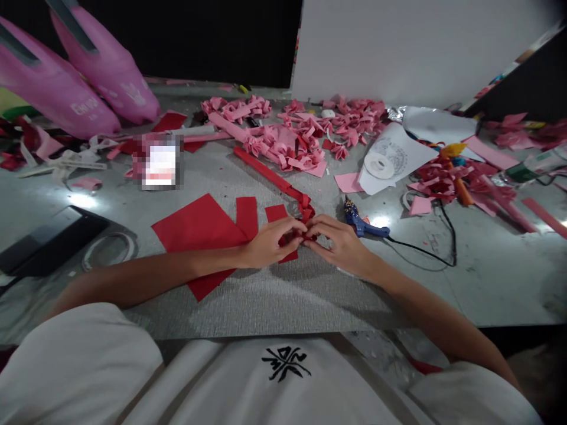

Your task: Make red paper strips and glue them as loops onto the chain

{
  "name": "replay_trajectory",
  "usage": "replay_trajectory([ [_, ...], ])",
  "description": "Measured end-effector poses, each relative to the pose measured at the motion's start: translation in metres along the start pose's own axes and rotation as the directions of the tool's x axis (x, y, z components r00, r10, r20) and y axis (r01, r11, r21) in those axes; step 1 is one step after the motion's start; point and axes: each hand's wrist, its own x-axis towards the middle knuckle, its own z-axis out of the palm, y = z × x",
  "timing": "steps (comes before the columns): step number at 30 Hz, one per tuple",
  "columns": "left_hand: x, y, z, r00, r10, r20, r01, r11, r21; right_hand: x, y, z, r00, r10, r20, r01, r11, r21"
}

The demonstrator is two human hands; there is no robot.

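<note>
My left hand [273, 242] and my right hand [339, 245] meet near the middle of the grey table [266, 307]. Both pinch a small piece of red paper [305, 237] between their fingertips, which partly hide it. Just beyond them lies a red paper roll [266, 170] with a curled red strip [305, 206] at its near end. Beneath and beside my left hand are a red rectangle [275, 213], a second red rectangle [247, 213] and a large red sheet [199, 224].
A blue glue gun [372, 229] with a black cable lies right of my hands. Pink paper pieces [287, 141] are heaped behind. A white tape roll [380, 166] rests on white paper. Far left are a black device [53, 239] and pink bags [101, 71].
</note>
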Motion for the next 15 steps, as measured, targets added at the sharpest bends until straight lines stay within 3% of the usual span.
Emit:
replay_trajectory([
  [6,-0.004,-0.002,0.003,1.000,0.013,0.011,-0.013,1.000,0.005,-0.003,0.003,0.005,0.999,-0.039,-0.020,0.039,0.999,0.001],
  [8,-0.004,-0.003,0.005,0.998,0.024,-0.057,-0.026,0.999,-0.045,-0.002,0.001,0.005,0.999,-0.019,-0.049,0.021,0.999,0.034],
  [12,-0.002,-0.004,0.005,0.977,-0.050,-0.206,0.013,0.984,-0.180,0.000,-0.006,0.006,0.968,0.133,-0.214,-0.116,0.989,0.091],
  [15,0.002,-0.001,0.002,0.986,-0.131,-0.107,0.106,0.972,-0.209,-0.001,-0.009,0.009,0.921,0.284,-0.266,-0.234,0.951,0.203],
])
